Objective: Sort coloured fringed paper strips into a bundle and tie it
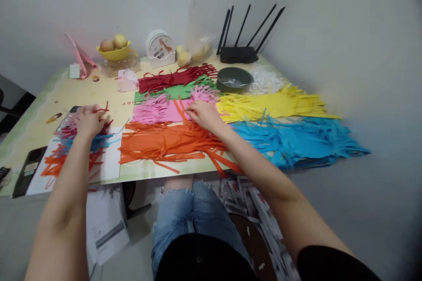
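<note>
My left hand lies over a small pile of cut strips on a white sheet, its fingers bent down onto dark red and pink strips. Blue strips and orange strips lie below that hand in the same pile. My right hand is closed in a pinch above the pink fringed band, at the upper edge of the orange fringed band. A loose orange strip stands up at its fingertips. The fingertips are small and slightly blurred.
Yellow, blue, green and dark red fringed bands cover the table. Behind them are a round dark container, a black router and a yellow fruit bowl. A dark phone-like object lies far left.
</note>
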{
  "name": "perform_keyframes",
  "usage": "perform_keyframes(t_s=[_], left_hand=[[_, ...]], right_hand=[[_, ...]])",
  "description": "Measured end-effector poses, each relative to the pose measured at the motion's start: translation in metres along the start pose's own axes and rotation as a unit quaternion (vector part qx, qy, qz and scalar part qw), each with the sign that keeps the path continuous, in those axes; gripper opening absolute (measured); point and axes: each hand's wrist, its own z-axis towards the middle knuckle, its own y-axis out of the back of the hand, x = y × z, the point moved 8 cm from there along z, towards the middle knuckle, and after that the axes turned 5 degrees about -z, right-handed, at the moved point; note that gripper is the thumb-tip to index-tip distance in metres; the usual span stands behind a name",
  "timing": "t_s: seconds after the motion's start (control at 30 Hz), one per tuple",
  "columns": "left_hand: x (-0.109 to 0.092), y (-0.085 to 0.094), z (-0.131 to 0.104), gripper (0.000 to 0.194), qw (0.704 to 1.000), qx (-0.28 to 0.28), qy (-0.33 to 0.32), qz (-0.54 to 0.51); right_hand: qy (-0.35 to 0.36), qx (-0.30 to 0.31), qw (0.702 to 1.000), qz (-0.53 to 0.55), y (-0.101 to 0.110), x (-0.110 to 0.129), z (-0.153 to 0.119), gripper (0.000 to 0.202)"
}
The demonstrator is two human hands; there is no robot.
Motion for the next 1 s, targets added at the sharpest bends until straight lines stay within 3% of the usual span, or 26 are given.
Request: perform_keyframes(t_s=[0.1, 0.23, 0.33, 0.43, 0.57, 0.63, 0.7, 0.77, 0.87, 1.0], left_hand=[[-0.061, -0.015, 0.004, 0.032, 0.999, -0.026, -0.042, 0.011], [-0.177, -0.085, 0.009, 0.03, 0.974, 0.109, -0.196, -0.019], [-0.223, -0.13, 0.005, 0.03, 0.959, 0.162, -0.233, -0.007], [-0.232, -0.149, 0.001, 0.028, 0.956, 0.17, -0.239, 0.018], [-0.228, -0.148, -0.002, 0.031, 0.958, 0.154, -0.238, 0.036], [-0.227, -0.147, -0.002, 0.031, 0.961, 0.144, -0.231, 0.041], [-0.229, -0.148, -0.001, 0.032, 0.963, 0.137, -0.229, 0.047], [-0.23, -0.149, 0.002, 0.033, 0.962, 0.134, -0.232, 0.054], [-0.231, -0.152, 0.007, 0.036, 0.959, 0.136, -0.24, 0.073], [-0.234, -0.152, 0.007, 0.036, 0.949, 0.147, -0.263, 0.094]], right_hand=[[0.05, 0.083, 0.995, -0.035, -0.025, 0.008, 0.019, 0.026], [0.071, 0.15, 0.982, -0.084, -0.046, 0.016, 0.024, 0.027], [0.045, 0.164, 0.978, -0.121, -0.046, 0.009, 0.021, 0.033], [-0.019, 0.159, 0.975, -0.154, -0.034, -0.012, 0.012, 0.036], [-0.128, 0.145, 0.963, -0.188, -0.001, -0.048, -0.011, 0.033], [-0.162, 0.123, 0.959, -0.198, 0.018, -0.054, -0.019, 0.035], [-0.147, 0.078, 0.967, -0.193, 0.032, -0.041, -0.018, 0.039], [-0.065, 0.06, 0.985, -0.151, 0.027, -0.013, -0.007, 0.041], [0.039, 0.114, 0.989, -0.084, -0.007, 0.019, 0.01, 0.034], [0.012, 0.16, 0.982, -0.104, -0.039, 0.0, 0.019, 0.036]])
